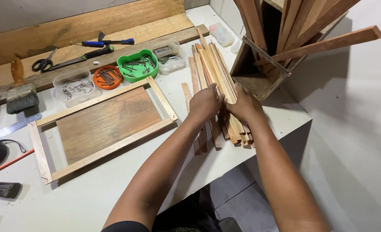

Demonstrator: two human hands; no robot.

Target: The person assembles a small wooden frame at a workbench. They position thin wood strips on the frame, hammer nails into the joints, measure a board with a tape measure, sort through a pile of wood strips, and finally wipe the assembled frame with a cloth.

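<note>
Both hands gripped a bundle of wood strips at the desk's [91,197] right edge.
A frame [100,129] lay left; the strips [214,68] sat between left hand [204,104] and right hand [243,105], each curled onto them.

A pile of wooden strips [214,77] lies on the right part of the table [91,193], running near to far. The left hand [204,104] and right hand [243,104] rest on it side by side. Left of the pile lies a wooden frame [104,124] with a board [109,122] inside it. Just beyond the frame stands a row of four tubs of nails [121,71] — behind them, planks [91,32] bearing scissors [43,63] and screwdrivers [109,42]. Far right of the pile stands a crate [259,75] holding slats.
</note>
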